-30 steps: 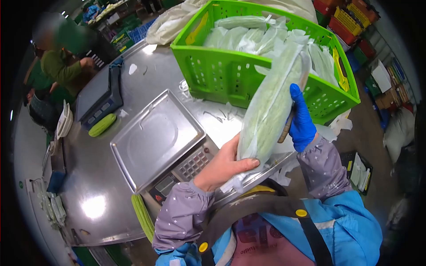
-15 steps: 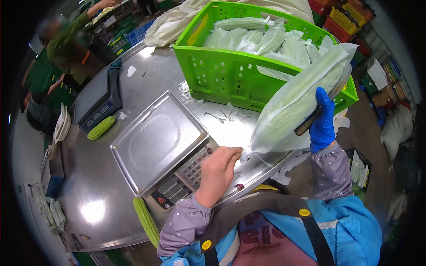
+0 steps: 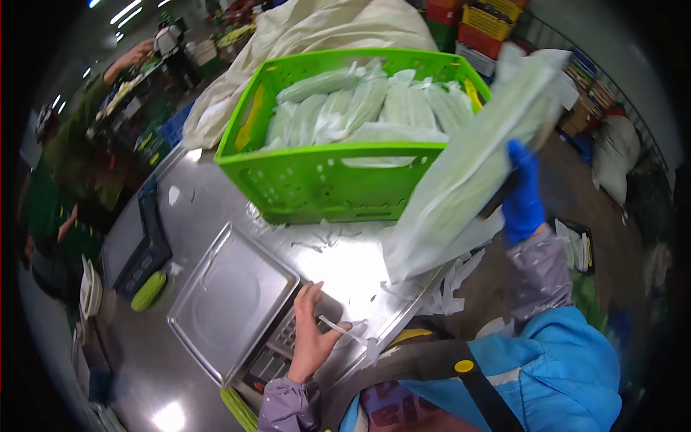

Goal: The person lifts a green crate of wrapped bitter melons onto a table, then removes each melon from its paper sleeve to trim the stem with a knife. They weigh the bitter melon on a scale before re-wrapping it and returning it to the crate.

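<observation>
My right hand [image 3: 522,191], in a blue glove, grips a long bagged green vegetable [image 3: 468,169] and holds it tilted in the air beside the green crate [image 3: 331,176]. The same hand seems to hold a dark handle too, mostly hidden behind the bag. My bare left hand [image 3: 311,338] rests on the keypad of the scale [image 3: 230,306], with a thin white strip [image 3: 342,330] pinched between thumb and fingers. The crate holds several bagged vegetables [image 3: 360,104].
A second scale [image 3: 137,245] and a loose green vegetable [image 3: 149,291] lie at the left. Another green vegetable [image 3: 241,409] lies at the table's near edge. White film scraps [image 3: 446,284] litter the steel table [image 3: 194,209]. A person in green [image 3: 72,165] works at far left.
My right hand has lifted the bagged vegetable higher and to the right. My left hand let go of the bag's end, dropped to the scale keypad and now holds a white strip.
</observation>
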The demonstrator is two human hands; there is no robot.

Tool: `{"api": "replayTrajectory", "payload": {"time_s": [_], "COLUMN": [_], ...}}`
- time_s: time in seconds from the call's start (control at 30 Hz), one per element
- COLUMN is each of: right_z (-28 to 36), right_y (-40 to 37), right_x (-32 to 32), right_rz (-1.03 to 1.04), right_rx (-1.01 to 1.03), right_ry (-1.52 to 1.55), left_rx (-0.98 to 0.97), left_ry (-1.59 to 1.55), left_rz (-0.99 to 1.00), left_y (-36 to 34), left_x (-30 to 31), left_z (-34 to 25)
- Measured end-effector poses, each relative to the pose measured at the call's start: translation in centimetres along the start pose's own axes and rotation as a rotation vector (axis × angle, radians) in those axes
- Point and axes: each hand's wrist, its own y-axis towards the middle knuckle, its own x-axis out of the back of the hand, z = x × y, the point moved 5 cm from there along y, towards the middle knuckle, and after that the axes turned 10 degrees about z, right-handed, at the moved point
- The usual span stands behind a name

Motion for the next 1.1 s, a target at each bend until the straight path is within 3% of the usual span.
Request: {"api": "replayTrajectory", "payload": {"time_s": [0.07, 0.13, 0.2, 0.27, 0.3, 0.37, 0.53, 0.6, 0.73, 0.77, 0.83, 0.9, 0.93, 0.97, 1.1], "right_z": [-1.2, -2.8, -3.6, -2.5, -1.7, -0.3, -0.7, -0.9, 1.4, 2.5, 6.0, 9.7, 10.9, 12.5, 19.0], "right_y": [-2.3, -4.5, -5.9, -5.5, -4.4, -2.9, -0.6, 0.2, 0.1, 0.2, -0.6, -0.3, -0.2, 0.5, 4.0], "right_x": [-3.0, -4.9, -7.0, -8.4, -8.5, -9.1, -11.4, -12.9, -14.2, -14.6, -15.6, -15.5, -15.8, -15.6, -13.9], "right_rz": [0.058, 0.231, 0.339, 0.386, 0.428, 0.474, 0.580, 0.662, 0.556, 0.496, 0.458, 0.419, 0.345, 0.304, 0.263], "right_rx": [-0.044, -0.236, -0.235, -0.281, -0.199, -0.132, -0.232, -0.067, -0.097, -0.027, 0.146, 0.400, 0.190, 0.386, 0.677], "right_ry": [-0.041, -0.125, -0.081, 0.056, 0.066, -0.014, -0.177, -0.263, -0.365, -0.251, -0.334, -0.092, 0.016, -0.062, -0.419], "left_rx": [0.041, -0.077, -0.082, 0.052, 0.048, 0.140, 0.182, 0.181, 0.161, 0.149, 0.102, 0.033, 0.035, 0.042, 0.024], "left_ry": [-0.580, -0.941, -0.757, -0.709, -0.708, -0.999, -1.034, -1.034, -1.109, -1.181, -1.232, -1.217, -1.228, -1.261, -1.430], "left_rz": [0.076, 0.179, 0.276, 0.403, 0.394, 0.434, 0.415, 0.426, 0.514, 0.546, 0.544, 0.562, 0.560, 0.647, 0.775], "left_y": [2.3, 4.4, 5.0, 4.0, 3.5, 2.4, 1.3, 1.0, 0.2, -0.1, -0.2, -0.2, -0.2, -0.4, -1.1], "left_x": [-0.3, -1.1, -2.7, -4.2, -4.6, -5.9, -5.5, -5.2, -4.8, -4.6, -3.9, -3.4, -3.7, -4.5, -7.4], "left_z": [-2.5, -5.0, -5.1, -4.1, -3.3, -1.4, -0.7, -0.3, 0.1, -0.2, -1.7, -2.3, -2.1, -1.8, 0.3]}}
